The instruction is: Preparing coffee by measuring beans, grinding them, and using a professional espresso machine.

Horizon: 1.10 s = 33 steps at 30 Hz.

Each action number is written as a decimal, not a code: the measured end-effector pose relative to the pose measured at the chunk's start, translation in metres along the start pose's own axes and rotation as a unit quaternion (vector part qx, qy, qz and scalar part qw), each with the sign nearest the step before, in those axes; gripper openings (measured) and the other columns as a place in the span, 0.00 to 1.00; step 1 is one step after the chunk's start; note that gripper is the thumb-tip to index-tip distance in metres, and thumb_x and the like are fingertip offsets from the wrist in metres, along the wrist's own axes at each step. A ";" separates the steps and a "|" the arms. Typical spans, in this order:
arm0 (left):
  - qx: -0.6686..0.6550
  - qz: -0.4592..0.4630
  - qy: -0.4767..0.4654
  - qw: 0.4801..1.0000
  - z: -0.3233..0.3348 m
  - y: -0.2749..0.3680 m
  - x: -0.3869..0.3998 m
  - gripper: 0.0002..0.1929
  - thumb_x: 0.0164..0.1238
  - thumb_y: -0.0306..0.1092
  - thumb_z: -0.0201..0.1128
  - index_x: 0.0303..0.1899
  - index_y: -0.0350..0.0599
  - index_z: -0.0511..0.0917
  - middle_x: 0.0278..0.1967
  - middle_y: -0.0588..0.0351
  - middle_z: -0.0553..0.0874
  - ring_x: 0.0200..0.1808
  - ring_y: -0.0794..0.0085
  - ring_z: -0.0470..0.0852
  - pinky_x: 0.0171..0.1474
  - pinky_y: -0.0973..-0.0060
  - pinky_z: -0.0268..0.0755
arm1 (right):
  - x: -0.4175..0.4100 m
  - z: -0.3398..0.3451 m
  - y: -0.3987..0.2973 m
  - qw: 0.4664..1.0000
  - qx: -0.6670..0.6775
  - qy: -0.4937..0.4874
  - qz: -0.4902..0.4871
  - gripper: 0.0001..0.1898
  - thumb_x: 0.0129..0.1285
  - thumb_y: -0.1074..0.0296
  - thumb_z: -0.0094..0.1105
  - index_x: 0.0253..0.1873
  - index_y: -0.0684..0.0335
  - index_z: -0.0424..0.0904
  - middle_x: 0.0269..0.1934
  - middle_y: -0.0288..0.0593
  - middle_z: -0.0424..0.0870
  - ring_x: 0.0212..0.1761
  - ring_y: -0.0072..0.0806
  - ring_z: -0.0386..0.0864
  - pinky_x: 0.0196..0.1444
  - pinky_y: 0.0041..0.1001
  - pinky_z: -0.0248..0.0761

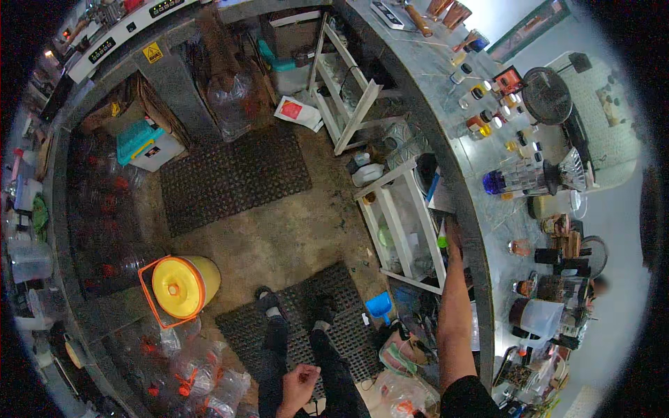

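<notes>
My right arm stretches forward under the edge of the grey tiled counter (473, 209). At its end, my right hand (452, 235) is in shadow by the white slatted rack (413, 209). Beside that hand is a white and green object (442, 235), perhaps a bottle or tube; whether I grip it cannot be made out. A blue and white item (433, 189) lies just beyond. Low in front of my legs, my left hand (300, 385) is loosely curled, with nothing visible in it.
A yellow bucket with an orange handle (180, 290) stands left on the floor. Clear plastic bottles (204, 373) crowd the lower left. Near my feet are a black rubber mat (345, 313) and a blue dustpan (379, 304). Small jars (478, 123) and glassware cover the counter.
</notes>
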<state>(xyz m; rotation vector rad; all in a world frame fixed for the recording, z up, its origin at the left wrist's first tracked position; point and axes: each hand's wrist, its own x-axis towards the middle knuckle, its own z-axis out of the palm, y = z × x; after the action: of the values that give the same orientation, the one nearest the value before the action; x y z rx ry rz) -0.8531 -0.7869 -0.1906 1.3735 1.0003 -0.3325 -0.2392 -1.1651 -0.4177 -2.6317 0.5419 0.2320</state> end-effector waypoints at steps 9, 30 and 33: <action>0.026 0.084 0.009 0.996 -0.003 0.020 0.026 0.12 0.82 0.43 0.66 0.42 0.46 0.87 0.23 0.59 0.77 0.25 0.72 0.76 0.31 0.64 0.67 | -0.177 -0.053 -0.114 0.955 -0.281 -0.052 -0.079 0.28 0.79 0.53 0.54 0.72 0.70 0.71 0.52 0.53 0.91 0.53 0.58 0.88 0.58 0.51 0.81; 0.020 0.355 -0.124 0.926 -0.064 0.424 0.144 0.23 0.84 0.42 0.61 0.71 0.40 0.77 0.67 0.47 0.82 0.72 0.54 0.78 0.74 0.60 0.69 | -0.438 -0.068 -0.397 0.616 0.680 -0.381 0.118 0.23 0.71 0.53 0.70 0.62 0.63 0.80 0.49 0.38 0.87 0.48 0.28 0.85 0.51 0.31 0.79; 0.045 0.459 -0.081 0.883 -0.053 0.518 0.189 0.20 0.79 0.37 0.66 0.65 0.38 0.82 0.68 0.46 0.82 0.72 0.53 0.78 0.74 0.60 0.69 | -0.358 -0.093 -0.457 0.608 0.680 -0.406 0.064 0.25 0.72 0.52 0.69 0.64 0.63 0.78 0.50 0.37 0.86 0.47 0.28 0.84 0.51 0.31 0.79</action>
<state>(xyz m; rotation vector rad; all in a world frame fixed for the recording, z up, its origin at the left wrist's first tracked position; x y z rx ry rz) -0.3927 -0.5565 0.0130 1.7124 0.1191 0.2274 -0.3700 -0.7094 -0.0697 -0.8028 0.3098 0.6684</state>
